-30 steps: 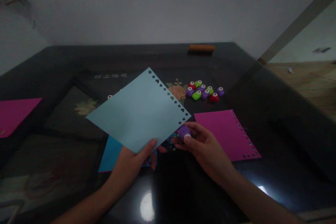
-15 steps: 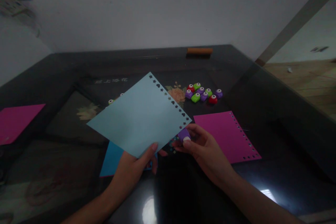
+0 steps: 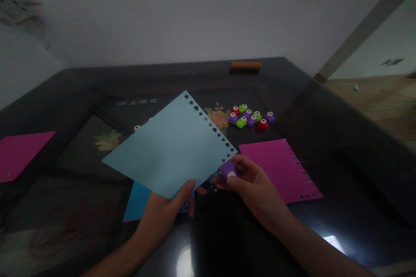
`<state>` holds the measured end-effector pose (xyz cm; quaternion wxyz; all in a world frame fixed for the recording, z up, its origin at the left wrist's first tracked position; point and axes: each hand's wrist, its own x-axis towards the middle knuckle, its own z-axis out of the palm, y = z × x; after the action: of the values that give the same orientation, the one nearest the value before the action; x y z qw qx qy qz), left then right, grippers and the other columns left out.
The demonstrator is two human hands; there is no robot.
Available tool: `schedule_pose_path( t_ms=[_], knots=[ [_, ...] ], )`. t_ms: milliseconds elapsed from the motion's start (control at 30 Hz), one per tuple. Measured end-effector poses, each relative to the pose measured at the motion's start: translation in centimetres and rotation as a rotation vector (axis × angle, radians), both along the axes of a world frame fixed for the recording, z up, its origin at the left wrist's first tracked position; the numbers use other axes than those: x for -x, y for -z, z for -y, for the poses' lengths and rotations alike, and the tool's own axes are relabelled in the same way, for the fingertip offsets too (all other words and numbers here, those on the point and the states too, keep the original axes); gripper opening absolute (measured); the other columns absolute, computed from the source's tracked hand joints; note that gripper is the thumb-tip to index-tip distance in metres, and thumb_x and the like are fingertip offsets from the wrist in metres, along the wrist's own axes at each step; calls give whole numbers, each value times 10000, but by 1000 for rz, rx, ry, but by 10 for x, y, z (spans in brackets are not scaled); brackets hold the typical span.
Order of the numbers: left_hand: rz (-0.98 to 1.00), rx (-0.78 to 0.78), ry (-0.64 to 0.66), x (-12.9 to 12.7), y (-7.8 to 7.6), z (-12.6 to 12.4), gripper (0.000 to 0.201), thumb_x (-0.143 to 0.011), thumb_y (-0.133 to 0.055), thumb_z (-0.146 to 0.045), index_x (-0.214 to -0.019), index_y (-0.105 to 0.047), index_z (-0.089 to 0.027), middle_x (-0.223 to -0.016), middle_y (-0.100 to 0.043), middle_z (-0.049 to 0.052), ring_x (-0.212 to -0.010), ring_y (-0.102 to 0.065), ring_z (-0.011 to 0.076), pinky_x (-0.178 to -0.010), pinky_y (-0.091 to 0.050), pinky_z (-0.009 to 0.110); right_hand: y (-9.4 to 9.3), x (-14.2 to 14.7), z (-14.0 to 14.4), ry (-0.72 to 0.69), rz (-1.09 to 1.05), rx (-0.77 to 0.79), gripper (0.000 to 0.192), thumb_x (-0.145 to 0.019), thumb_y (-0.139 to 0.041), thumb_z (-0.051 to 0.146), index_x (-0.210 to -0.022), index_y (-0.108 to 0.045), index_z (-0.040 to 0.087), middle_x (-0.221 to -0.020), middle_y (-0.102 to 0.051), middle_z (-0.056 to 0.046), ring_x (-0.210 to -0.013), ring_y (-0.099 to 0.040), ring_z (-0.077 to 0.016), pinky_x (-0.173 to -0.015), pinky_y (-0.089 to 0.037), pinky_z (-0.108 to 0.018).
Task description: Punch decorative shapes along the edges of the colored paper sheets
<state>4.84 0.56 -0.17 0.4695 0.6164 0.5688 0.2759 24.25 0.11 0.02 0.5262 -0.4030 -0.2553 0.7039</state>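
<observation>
Since a second ago, both hands are staying put on their things while the pale blue sheet (image 3: 169,147) is tipping slightly, its punched edge now meeting the purple punch (image 3: 228,169) at the lowest corner. Nearest the camera, the left hand (image 3: 164,212) is pinching the sheet's near corner between thumb and fingers, holding it raised off the dark glossy worktop (image 3: 341,207), and the right hand (image 3: 251,184) is gripping the small punch, thumb resting on its white button. Judging by the row of stars and hearts running the full length of the right-hand edge, that edge is looking close to finished, while the other three edges are showing no holes. That punched edge is running diagonally from the near right up to the far left. Under the left hand a darker blue sheet (image 3: 138,201) is lying flat, and just beyond the right hand a pink sheet (image 3: 276,166) with holes along its right edge is resting. Farther back a cluster of spare punches (image 3: 250,117) is sitting, another pink sheet (image 3: 19,153) is lying far left, and a brown block (image 3: 246,65) is lying at the far edge.
</observation>
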Motion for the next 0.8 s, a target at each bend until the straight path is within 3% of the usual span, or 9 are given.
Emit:
schedule_pose_path(
  t_ms=[600,800],
  knots=[
    [-104,-136,7,-3,-4,2,352,-830,-469,-410,-600,-687,-257,-435,-598,-19,-511,-565,190,-831,-449,349,1,2,2,-8,74,-18,364,-562,-838,221,-858,-627,217,-879,-673,9,-750,-654,-143,-720,-527,-281],
    [-166,-147,18,0,0,4,352,-817,-504,-398,-530,-663,-270,-600,-698,0,-664,-638,218,-874,-448,355,2,3,2,-30,105,-15,359,-573,-831,240,-887,-656,237,-836,-681,8,-752,-647,-162,-707,-520,-297]
  ],
)
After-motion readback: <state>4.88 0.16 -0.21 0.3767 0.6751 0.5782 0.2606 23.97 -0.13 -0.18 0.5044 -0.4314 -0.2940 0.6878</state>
